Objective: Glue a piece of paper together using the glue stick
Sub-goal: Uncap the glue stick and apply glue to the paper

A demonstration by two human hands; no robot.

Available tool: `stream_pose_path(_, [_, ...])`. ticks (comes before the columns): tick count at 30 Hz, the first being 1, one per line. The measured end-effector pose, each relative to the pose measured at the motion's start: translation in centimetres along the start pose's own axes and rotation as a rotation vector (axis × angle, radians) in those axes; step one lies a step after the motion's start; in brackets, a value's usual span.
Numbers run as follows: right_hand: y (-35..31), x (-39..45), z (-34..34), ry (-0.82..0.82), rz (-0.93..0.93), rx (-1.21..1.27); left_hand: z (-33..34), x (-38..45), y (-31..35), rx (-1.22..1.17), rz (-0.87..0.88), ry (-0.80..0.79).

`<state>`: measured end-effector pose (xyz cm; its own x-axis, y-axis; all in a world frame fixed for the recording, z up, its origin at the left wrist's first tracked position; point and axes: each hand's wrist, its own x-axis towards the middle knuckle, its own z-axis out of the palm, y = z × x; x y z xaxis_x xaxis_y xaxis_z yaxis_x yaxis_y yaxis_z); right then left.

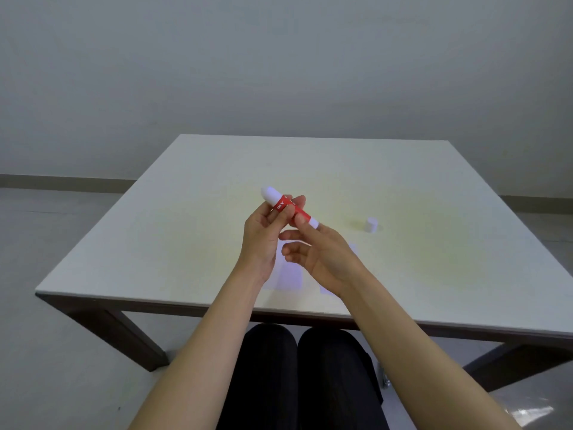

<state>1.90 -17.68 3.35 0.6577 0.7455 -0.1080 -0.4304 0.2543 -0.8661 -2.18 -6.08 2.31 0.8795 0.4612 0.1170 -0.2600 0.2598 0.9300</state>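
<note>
A red and white glue stick (286,207) is held above the middle of the table, lying slantwise with its white glue end up and to the left. My left hand (263,240) grips its red barrel with thumb and fingers. My right hand (319,252) pinches the lower end of the stick near its white base. The white cap (371,225) stands apart on the table to the right. White paper (290,273) lies flat on the table under my hands, and another piece (325,288) is partly hidden beneath my right wrist.
The pale table (186,212) has its front edge near my knees and dark wooden legs at both sides. A grey wall rises behind the table's far edge. My dark trousers show below.
</note>
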Motion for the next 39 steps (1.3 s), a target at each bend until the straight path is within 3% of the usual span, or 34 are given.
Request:
stream_pose_path(6, [-0.8,0.8,-1.0,0.148,-0.232,0.197,-0.7,0.4,0.8,0.401,0.077,-0.082])
stream_pose_path(12, [-1.1,0.9,-3.4,0.294,-0.184,0.219,-8.4,0.1,2.5,0.998,-0.194,-0.334])
stream_pose_path(16, [1.0,1.5,-3.1,0.370,-0.161,0.109,-9.9,0.0,2.3,1.160,-0.255,-0.494])
stream_pose_path(18, [2.0,1.8,-2.3,0.359,-0.165,-0.071,-9.2,0.3,1.9,1.286,-0.243,-0.589])
stream_pose_path(22, [3.5,2.4,-1.2,0.361,-0.177,-0.424,-8.2,0.7,0.9,1.451,-0.234,-0.634])
stream_pose_path(28, [4.6,2.9,-0.6,0.417,-0.258,-0.858,-8.8,0.3,-0.5,1.509,-0.160,-0.637])
stream_pose_path(36, [5.5,1.4,0.7,0.204,-0.338,-0.961,-9.1,0.3,-0.9,1.408,-0.134,-0.616])
stream_pose_path(39, [4.6,2.0,0.0,0.261,-0.306,-0.953,-9.0,0.4,-0.7,1.466,-0.154,-0.642])
